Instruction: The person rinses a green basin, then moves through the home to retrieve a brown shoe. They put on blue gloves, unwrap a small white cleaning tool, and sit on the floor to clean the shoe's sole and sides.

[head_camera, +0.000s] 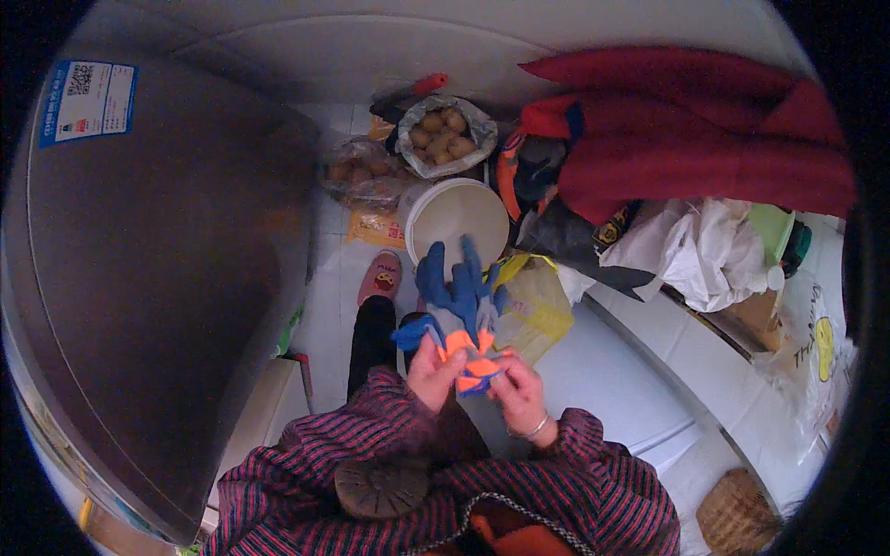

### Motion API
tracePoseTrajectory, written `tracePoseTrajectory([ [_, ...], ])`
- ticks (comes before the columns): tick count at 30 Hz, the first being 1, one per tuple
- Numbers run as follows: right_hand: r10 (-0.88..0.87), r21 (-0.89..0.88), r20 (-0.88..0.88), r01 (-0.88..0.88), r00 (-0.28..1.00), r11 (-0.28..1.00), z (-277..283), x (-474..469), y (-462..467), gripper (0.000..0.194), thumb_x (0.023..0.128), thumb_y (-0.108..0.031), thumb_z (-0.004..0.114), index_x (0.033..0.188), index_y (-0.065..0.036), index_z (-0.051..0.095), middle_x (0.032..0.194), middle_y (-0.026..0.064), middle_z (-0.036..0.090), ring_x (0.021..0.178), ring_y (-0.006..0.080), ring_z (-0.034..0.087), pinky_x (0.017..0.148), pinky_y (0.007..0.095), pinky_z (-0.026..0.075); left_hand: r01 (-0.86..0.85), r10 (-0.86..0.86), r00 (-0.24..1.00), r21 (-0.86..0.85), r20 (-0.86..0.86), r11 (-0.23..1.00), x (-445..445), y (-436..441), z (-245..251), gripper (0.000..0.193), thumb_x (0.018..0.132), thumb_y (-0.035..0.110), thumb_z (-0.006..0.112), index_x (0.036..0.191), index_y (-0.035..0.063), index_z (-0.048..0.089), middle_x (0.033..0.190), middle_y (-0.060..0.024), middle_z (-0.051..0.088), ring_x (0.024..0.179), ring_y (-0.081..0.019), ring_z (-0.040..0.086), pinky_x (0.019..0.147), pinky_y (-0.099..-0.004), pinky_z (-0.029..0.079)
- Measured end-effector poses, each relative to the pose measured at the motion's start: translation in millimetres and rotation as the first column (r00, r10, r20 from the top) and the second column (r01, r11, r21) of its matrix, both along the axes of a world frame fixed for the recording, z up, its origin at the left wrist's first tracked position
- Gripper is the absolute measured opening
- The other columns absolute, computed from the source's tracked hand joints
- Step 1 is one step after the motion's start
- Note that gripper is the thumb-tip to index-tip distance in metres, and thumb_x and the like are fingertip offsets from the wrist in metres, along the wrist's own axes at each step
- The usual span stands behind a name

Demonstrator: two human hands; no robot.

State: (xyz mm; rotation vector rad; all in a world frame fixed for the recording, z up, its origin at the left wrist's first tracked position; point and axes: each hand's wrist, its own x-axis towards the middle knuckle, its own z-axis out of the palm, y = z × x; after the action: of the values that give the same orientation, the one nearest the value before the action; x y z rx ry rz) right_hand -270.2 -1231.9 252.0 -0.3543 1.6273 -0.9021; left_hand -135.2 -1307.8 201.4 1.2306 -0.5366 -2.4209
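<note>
A pair of blue, grey and orange coated work gloves (455, 299) hangs between my hands, its fingers pointing away from me. My left hand (432, 375) grips the orange cuffs from the left, thumb on top. On the right side, my right hand (520, 394), with a bracelet at its wrist, pinches the cuff edge. Just beyond the gloves stands a white plastic bucket (455, 219), its inside pale. Behind it is an open bag of potatoes (443, 135). A yellow plastic bag (532, 302) lies right of the gloves.
A large dark appliance or cabinet panel (167, 229) rises at left. Another plastic bag of round produce (365, 170) lies left of the bucket. Red cloth (702, 139), white plastic bags (695, 257) and a brown woven item (738, 511) are at right. My pink slipper (380, 276) is on the tiled floor.
</note>
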Motion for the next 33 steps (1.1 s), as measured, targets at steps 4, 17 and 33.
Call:
tracePoseTrajectory([
  [4, -0.061, -0.211, -0.073, 0.045, 0.995, 0.977, -10, -16, -6, 0.013, 0.089, -0.009, 0.05, 0.089, 0.001, 0.058, 0.095, 0.0053, 0.05, 0.09, 0.0145, 0.047, 0.082, 0.0268, 0.036, -0.03, 0.029, 0.999, 0.056, 0.022, 0.998, 7, -7, 7, 0.04, 0.09, 0.003, 0.051, 0.127, 0.0068, 0.037, 0.119, -0.0057, 0.051, 0.1, -0.0137, 0.054, 0.08, -0.0292, 0.048],
  [17, -0.492, -0.273, 0.281, 0.56, 0.824, 0.782, -11, -42, -14, 0.014, 0.075, -0.014, 0.046, 0.073, -0.001, 0.052, 0.091, 0.0081, 0.052, 0.091, 0.021, 0.052, 0.083, 0.0308, 0.041, -0.092, 0.085, 0.995, 0.169, 0.053, 0.981, 12, -15, 5, 0.028, 0.098, 0.02, 0.038, 0.123, 0.0067, 0.038, 0.102, -0.0114, 0.058, 0.073, -0.0167, 0.059, 0.067, -0.0294, 0.047],
  [33, -0.169, -0.151, 0.018, 0.169, 0.986, 0.974, -12, 13, -33, 0.014, 0.091, -0.015, 0.051, 0.095, -0.004, 0.058, 0.099, 0.0066, 0.059, 0.086, 0.0182, 0.058, 0.076, 0.0307, 0.047, -0.002, 0.003, 1.0, 0.08, -0.009, 0.997, 22, -21, 20, 0.041, 0.081, -0.002, 0.059, 0.118, 0.0072, 0.047, 0.101, -0.0055, 0.061, 0.076, -0.0115, 0.06, 0.061, -0.0249, 0.05],
])
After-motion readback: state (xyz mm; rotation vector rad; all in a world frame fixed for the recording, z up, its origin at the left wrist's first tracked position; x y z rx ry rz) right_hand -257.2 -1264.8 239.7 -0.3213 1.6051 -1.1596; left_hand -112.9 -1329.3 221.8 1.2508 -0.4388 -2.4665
